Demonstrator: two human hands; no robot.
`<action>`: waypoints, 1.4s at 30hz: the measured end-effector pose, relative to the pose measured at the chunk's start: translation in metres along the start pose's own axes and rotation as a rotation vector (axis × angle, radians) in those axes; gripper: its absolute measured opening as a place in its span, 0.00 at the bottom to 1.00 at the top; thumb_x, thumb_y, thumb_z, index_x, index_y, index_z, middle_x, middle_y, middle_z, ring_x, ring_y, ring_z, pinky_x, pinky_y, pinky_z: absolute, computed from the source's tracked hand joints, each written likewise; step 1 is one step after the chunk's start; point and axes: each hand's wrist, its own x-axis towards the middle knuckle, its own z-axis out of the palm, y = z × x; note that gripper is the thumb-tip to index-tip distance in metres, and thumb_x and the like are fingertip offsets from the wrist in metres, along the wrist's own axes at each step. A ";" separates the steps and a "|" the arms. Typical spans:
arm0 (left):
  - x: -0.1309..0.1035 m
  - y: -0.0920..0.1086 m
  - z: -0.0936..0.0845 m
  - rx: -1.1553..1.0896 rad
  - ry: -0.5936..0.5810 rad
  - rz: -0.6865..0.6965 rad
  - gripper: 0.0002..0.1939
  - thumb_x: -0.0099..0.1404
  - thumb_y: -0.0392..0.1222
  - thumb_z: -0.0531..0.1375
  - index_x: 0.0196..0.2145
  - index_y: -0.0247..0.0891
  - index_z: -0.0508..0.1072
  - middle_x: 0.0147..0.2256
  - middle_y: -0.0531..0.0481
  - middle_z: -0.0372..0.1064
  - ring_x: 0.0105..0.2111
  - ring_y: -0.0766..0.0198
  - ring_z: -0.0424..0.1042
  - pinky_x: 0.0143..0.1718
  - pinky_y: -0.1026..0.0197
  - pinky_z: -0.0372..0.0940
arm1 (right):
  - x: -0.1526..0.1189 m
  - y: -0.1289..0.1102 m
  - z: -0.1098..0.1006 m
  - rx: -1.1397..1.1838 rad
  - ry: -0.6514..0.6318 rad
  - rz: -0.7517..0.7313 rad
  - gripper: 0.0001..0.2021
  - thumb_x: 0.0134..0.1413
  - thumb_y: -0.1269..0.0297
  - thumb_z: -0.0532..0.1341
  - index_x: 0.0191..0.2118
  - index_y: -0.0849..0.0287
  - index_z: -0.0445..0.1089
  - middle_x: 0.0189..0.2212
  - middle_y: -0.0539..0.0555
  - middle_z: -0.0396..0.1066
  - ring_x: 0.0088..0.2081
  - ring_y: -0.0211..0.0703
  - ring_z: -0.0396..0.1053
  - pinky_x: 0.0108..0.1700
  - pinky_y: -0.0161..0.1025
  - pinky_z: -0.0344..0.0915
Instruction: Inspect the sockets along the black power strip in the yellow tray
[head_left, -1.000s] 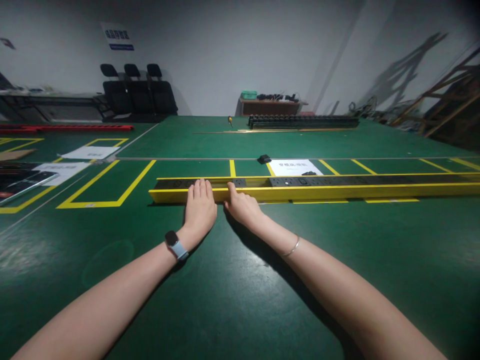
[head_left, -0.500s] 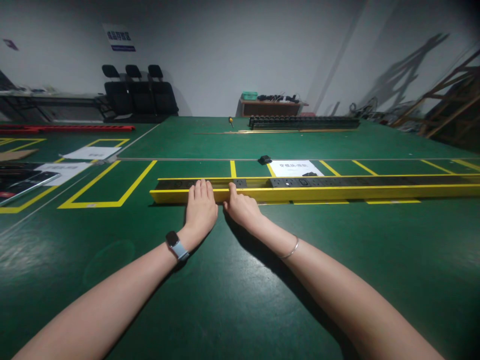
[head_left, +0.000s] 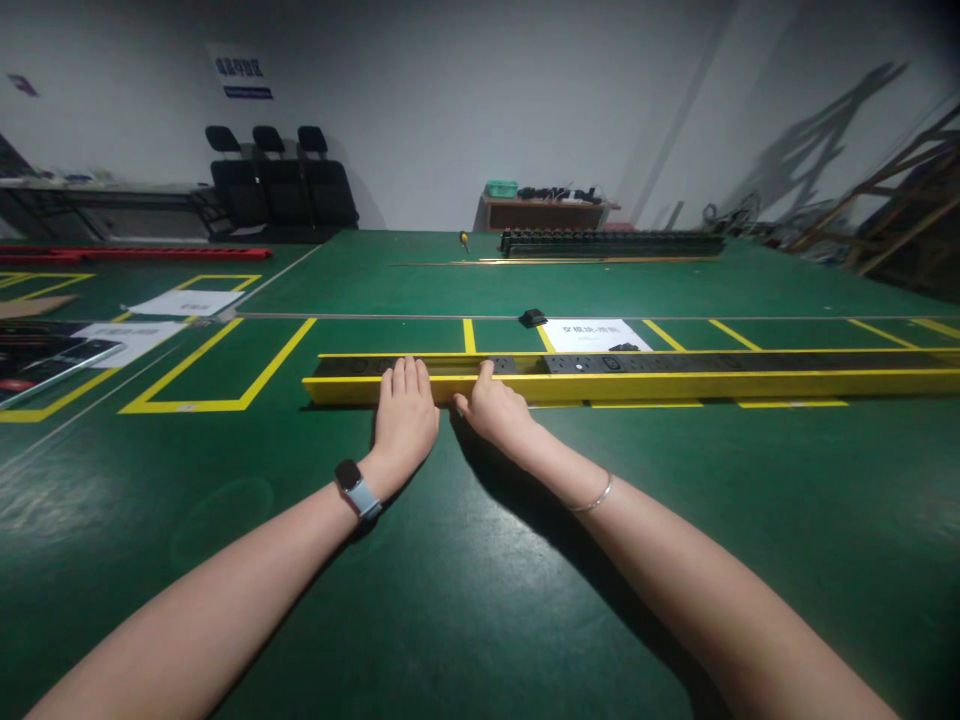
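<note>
A long yellow channel (head_left: 675, 384) lies across the table, with black socket modules (head_left: 637, 363) set in it. My left hand (head_left: 405, 422) rests across its near wall toward the left end, fingers stretched out and lying over the left-hand modules (head_left: 360, 367). My right hand (head_left: 496, 405) is beside it, index finger reaching over the near wall into the channel and thumb apart at the front; the other fingers are curled. That index fingertip is at the left end of a short socket module (head_left: 505, 366). A gap separates this module from the longer row to its right.
Behind the channel are a small black part (head_left: 533, 318) and a printed sheet (head_left: 592, 335) on the green table (head_left: 480, 600). Further back lie a screwdriver (head_left: 464, 240) and a black slotted strip (head_left: 611, 243). At left are papers (head_left: 187, 302) and red rails (head_left: 150, 254).
My right hand has moved a little to the right, and the short socket module has slid right along the channel, narrowing the gap to the row. My left hand stays on the channel.
</note>
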 end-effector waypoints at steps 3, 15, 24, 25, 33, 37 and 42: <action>0.000 0.000 0.001 -0.021 0.010 -0.001 0.33 0.64 0.37 0.51 0.62 0.13 0.55 0.62 0.22 0.54 0.63 0.40 0.54 0.64 0.44 0.48 | 0.002 0.003 0.001 0.045 -0.012 -0.007 0.30 0.62 0.55 0.55 0.60 0.73 0.49 0.45 0.73 0.73 0.47 0.61 0.74 0.47 0.51 0.69; 0.000 0.000 0.004 -0.026 0.026 -0.004 0.33 0.64 0.38 0.49 0.62 0.13 0.54 0.62 0.22 0.53 0.63 0.41 0.55 0.63 0.43 0.48 | 0.011 0.012 -0.016 0.238 -0.217 -0.035 0.20 0.59 0.65 0.53 0.54 0.66 0.50 0.38 0.68 0.75 0.23 0.46 0.74 0.29 0.41 0.70; 0.000 -0.001 0.001 -0.011 0.004 -0.002 0.32 0.65 0.38 0.49 0.62 0.14 0.55 0.62 0.23 0.53 0.63 0.41 0.55 0.63 0.44 0.48 | 0.006 0.008 -0.030 0.048 -0.239 0.053 0.21 0.59 0.72 0.52 0.57 0.68 0.52 0.43 0.70 0.73 0.37 0.52 0.77 0.44 0.47 0.70; 0.000 -0.001 0.001 -0.012 0.002 -0.003 0.32 0.65 0.38 0.49 0.62 0.14 0.55 0.63 0.23 0.53 0.63 0.41 0.55 0.63 0.44 0.48 | 0.006 0.010 -0.030 0.041 -0.241 0.067 0.21 0.59 0.72 0.52 0.57 0.69 0.52 0.43 0.71 0.73 0.39 0.53 0.77 0.45 0.48 0.70; 0.000 -0.001 0.004 -0.044 0.014 -0.004 0.32 0.65 0.37 0.48 0.63 0.13 0.53 0.63 0.22 0.52 0.64 0.41 0.53 0.64 0.43 0.48 | 0.016 0.026 -0.039 0.033 -0.292 0.231 0.24 0.56 0.76 0.54 0.58 0.73 0.51 0.45 0.73 0.72 0.35 0.51 0.78 0.42 0.46 0.71; -0.001 -0.001 0.007 -0.063 0.041 -0.012 0.32 0.65 0.37 0.48 0.63 0.15 0.54 0.63 0.23 0.53 0.64 0.42 0.53 0.64 0.43 0.47 | 0.016 0.025 -0.042 0.044 -0.329 0.266 0.23 0.55 0.77 0.55 0.57 0.72 0.53 0.40 0.69 0.74 0.32 0.49 0.78 0.38 0.44 0.71; -0.001 -0.002 0.007 -0.126 0.077 -0.013 0.32 0.64 0.36 0.49 0.62 0.14 0.55 0.62 0.22 0.54 0.64 0.41 0.53 0.64 0.41 0.48 | 0.009 0.017 -0.030 0.028 -0.211 0.146 0.23 0.59 0.70 0.53 0.59 0.73 0.52 0.44 0.73 0.73 0.43 0.54 0.76 0.45 0.46 0.70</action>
